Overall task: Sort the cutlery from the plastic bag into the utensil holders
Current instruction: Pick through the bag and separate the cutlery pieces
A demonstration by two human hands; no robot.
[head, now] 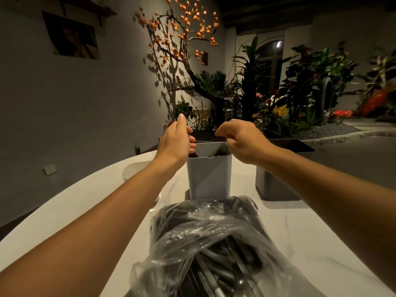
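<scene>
Both hands over tall grey plastic utensil holder (209,176): left hand (176,142) at its rim, fingers curled, contents unclear; right hand (237,139) loosely curled, apparently empty. Clear plastic bag of dark cutlery (205,247) lies nearer on white table (300,232). Second grey holder (276,185) stands right. Advice: lower pieces handle-first, one type per holder.

Dim warm light, fisheye-curved edges

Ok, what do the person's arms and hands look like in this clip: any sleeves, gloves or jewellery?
Both forearms are bare up to the frame edge: no sleeves or gloves. The left hand and right hand show no rings, watch or bracelet. A longish, pale fingernail shows on the left hand's raised finger.
</scene>
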